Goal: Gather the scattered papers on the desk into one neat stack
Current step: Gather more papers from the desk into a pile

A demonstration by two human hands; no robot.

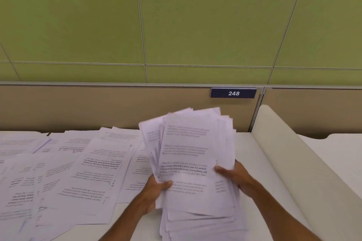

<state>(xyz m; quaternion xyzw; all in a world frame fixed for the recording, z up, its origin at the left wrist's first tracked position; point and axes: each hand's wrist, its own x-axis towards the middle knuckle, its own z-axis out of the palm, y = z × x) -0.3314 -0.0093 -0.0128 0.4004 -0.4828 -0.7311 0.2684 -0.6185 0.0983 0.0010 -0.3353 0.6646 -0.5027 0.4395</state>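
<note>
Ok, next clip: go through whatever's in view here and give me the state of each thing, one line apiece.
Bundle of papers: lifted and tilted up, edges uneven, gripped on both sides.
Left hand: closed on the bundle's left edge.
Right hand: closed on the bundle's right edge.
Loose papers: spread flat on the desk, overlapping, not gathered.
Desk: mostly covered by sheets.
Number plate: fixed to the partition, reads 248.

Even, soft lighting without glare; held papers (195,158) motion-blurred, wide-angle view bends lines near the edges.

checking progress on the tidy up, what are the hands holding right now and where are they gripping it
Both hands hold one uneven bundle of papers: the left hand grips its left edge, the right hand its right edge, both around mid-height.
</note>
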